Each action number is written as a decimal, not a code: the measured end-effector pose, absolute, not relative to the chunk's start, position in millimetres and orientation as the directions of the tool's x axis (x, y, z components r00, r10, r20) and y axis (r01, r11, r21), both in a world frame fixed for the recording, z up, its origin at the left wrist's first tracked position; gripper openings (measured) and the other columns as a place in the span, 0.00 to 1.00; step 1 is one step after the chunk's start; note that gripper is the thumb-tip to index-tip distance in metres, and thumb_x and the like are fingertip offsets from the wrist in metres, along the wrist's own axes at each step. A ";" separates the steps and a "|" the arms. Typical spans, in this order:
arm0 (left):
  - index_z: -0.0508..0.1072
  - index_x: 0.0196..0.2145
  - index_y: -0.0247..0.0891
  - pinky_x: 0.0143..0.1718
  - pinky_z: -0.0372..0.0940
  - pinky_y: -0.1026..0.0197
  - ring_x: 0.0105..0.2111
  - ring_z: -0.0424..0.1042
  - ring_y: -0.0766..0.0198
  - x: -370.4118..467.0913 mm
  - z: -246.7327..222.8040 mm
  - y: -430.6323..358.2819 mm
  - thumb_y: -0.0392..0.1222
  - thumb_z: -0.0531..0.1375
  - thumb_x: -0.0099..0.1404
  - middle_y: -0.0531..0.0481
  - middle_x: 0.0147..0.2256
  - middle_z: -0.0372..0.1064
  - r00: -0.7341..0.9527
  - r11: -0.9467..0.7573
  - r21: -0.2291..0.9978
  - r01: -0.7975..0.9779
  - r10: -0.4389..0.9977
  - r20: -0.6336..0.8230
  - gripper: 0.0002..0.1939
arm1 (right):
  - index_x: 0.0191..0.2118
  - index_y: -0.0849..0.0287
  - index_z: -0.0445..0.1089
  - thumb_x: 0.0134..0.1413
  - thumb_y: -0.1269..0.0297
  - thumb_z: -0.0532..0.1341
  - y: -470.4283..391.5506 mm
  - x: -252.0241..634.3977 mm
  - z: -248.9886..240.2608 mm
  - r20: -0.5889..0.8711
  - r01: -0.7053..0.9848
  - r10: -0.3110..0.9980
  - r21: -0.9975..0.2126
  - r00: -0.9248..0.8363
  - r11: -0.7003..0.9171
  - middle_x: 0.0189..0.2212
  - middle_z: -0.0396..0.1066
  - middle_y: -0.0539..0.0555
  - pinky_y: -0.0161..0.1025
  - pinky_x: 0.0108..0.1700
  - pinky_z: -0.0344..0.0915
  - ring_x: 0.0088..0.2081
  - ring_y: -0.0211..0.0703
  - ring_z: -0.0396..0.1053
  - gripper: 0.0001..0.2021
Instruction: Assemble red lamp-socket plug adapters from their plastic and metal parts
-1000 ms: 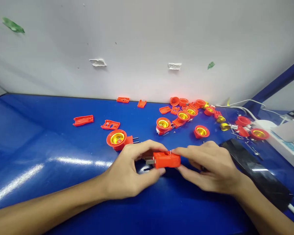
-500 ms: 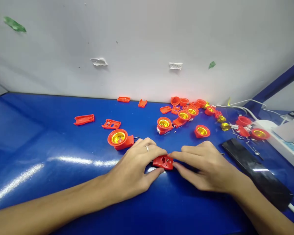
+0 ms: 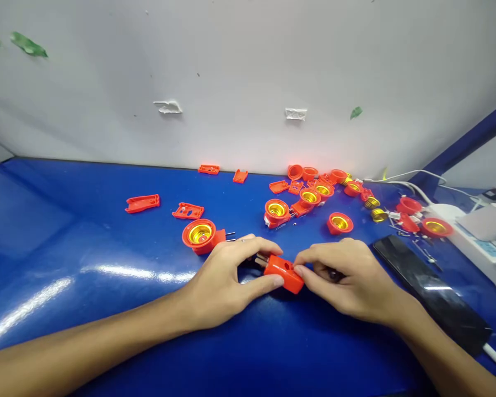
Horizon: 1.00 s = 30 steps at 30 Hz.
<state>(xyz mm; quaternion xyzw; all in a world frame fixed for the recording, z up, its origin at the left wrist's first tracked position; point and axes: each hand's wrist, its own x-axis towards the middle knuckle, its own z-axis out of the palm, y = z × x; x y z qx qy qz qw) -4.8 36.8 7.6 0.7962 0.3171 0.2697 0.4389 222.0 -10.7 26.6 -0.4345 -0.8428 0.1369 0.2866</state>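
My left hand grips a red plastic plug housing between thumb and fingers, just above the blue table. Metal plug pins stick out of its left end, and a dark hole shows on its upper face. At the right end, the thumb and forefinger of my right hand are pinched together against the housing; whatever lies between those fingertips is hidden. A small dark object shows inside the curl of my right hand, too covered to name. Behind my left hand lies a red lamp socket with a gold threaded liner and pins.
Red housing halves lie at left and along the wall. Several red sockets and gold threaded shells spread across the back right. A black phone with a white cable and a white power strip lie at right.
The housing has turned and tilted, now showing its smooth outer side and pins. Both hands shifted with it; the right fingertips closed together at its right end.
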 end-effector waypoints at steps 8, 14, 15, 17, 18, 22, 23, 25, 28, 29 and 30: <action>0.69 0.25 0.36 0.22 0.55 0.66 0.21 0.59 0.70 -2.4 8.5 39.5 0.53 0.61 0.65 0.56 0.21 0.62 0.609 -0.267 0.941 0.207 0.788 0.089 0.19 | 0.31 0.58 0.73 0.62 0.65 0.59 -9.9 218.9 38.4 0.112 0.588 0.926 -0.743 -0.361 0.319 0.18 0.62 0.44 0.32 0.22 0.50 0.20 0.31 0.54 0.09; 0.55 0.16 0.36 0.23 0.48 0.63 0.20 0.51 0.70 -0.2 5.6 35.7 0.47 0.52 0.72 0.57 0.16 0.50 0.643 -0.479 0.808 0.344 0.747 0.170 0.28 | 0.31 0.57 0.74 0.63 0.61 0.60 -5.7 227.2 39.1 0.329 0.700 0.934 -0.635 -0.138 0.327 0.20 0.67 0.46 0.33 0.21 0.54 0.19 0.33 0.57 0.11; 0.57 0.16 0.36 0.24 0.49 0.63 0.21 0.53 0.70 -0.1 5.8 34.9 0.47 0.51 0.73 0.56 0.17 0.52 0.650 -0.496 0.791 0.357 0.740 0.171 0.27 | 0.31 0.57 0.74 0.63 0.60 0.60 -5.1 228.8 39.7 0.364 0.716 0.926 -0.621 -0.097 0.319 0.20 0.67 0.46 0.33 0.20 0.54 0.19 0.33 0.58 0.11; 0.63 0.18 0.36 0.25 0.51 0.63 0.22 0.56 0.69 0.2 6.7 33.8 0.46 0.50 0.74 0.55 0.18 0.57 0.655 -0.517 0.767 0.380 0.736 0.171 0.25 | 0.30 0.57 0.75 0.61 0.60 0.62 -4.2 231.9 41.2 0.420 0.740 0.907 -0.603 -0.023 0.298 0.19 0.67 0.46 0.33 0.20 0.55 0.19 0.33 0.58 0.10; 0.65 0.20 0.36 0.26 0.52 0.63 0.22 0.57 0.68 0.3 7.4 33.5 0.45 0.49 0.74 0.55 0.18 0.58 0.654 -0.522 0.758 0.390 0.737 0.170 0.25 | 0.30 0.56 0.75 0.60 0.60 0.62 -3.9 233.7 42.1 0.446 0.747 0.895 -0.600 0.017 0.284 0.20 0.68 0.46 0.33 0.20 0.56 0.19 0.33 0.59 0.09; 0.66 0.23 0.37 0.26 0.54 0.63 0.22 0.60 0.68 -1.5 10.9 33.1 0.44 0.47 0.75 0.55 0.20 0.60 0.638 -0.558 0.708 0.433 0.745 0.198 0.23 | 0.32 0.56 0.77 0.57 0.65 0.62 -2.5 245.3 48.3 0.558 0.710 0.787 -0.665 0.264 0.234 0.20 0.66 0.47 0.35 0.21 0.54 0.20 0.34 0.58 0.06; 0.66 0.24 0.37 0.26 0.56 0.63 0.22 0.61 0.68 -2.9 11.3 32.8 0.44 0.47 0.75 0.55 0.21 0.61 0.637 -0.581 0.689 0.434 0.738 0.222 0.21 | 0.33 0.56 0.77 0.57 0.67 0.61 -2.1 249.4 50.7 0.570 0.661 0.752 -0.709 0.330 0.247 0.19 0.64 0.47 0.35 0.21 0.53 0.20 0.34 0.57 0.06; 0.69 0.30 0.38 0.29 0.61 0.63 0.26 0.66 0.67 -6.8 10.7 31.3 0.43 0.50 0.72 0.54 0.26 0.66 0.644 -0.663 0.635 0.396 0.694 0.323 0.14 | 0.33 0.56 0.77 0.58 0.69 0.59 -1.3 258.0 56.3 0.577 0.551 0.697 -0.777 0.426 0.306 0.19 0.61 0.47 0.36 0.21 0.53 0.21 0.36 0.58 0.08; 0.70 0.45 0.41 0.41 0.68 0.55 0.36 0.72 0.56 -13.2 3.7 25.4 0.46 0.61 0.59 0.48 0.37 0.73 0.692 -0.849 0.415 0.327 0.514 0.507 0.16 | 0.34 0.57 0.76 0.61 0.65 0.60 -0.3 270.9 65.0 0.603 0.532 0.644 -0.776 0.470 0.338 0.22 0.64 0.48 0.36 0.23 0.57 0.22 0.36 0.61 0.08; 0.69 0.50 0.43 0.47 0.68 0.50 0.40 0.73 0.51 -15.2 -0.5 22.7 0.49 0.65 0.53 0.46 0.42 0.73 0.713 -0.877 0.351 0.328 0.474 0.518 0.26 | 0.35 0.57 0.76 0.62 0.63 0.60 -0.1 275.1 67.5 0.610 0.564 0.640 -0.763 0.466 0.316 0.22 0.65 0.48 0.36 0.24 0.59 0.22 0.36 0.62 0.09; 0.69 0.52 0.45 0.50 0.68 0.46 0.43 0.73 0.47 -17.1 -5.5 19.8 0.50 0.67 0.48 0.45 0.45 0.74 0.711 -0.880 0.323 0.347 0.472 0.521 0.32 | 0.34 0.58 0.76 0.63 0.61 0.60 -0.2 279.5 69.6 0.612 0.597 0.647 -0.749 0.455 0.288 0.22 0.66 0.48 0.36 0.24 0.60 0.22 0.36 0.63 0.10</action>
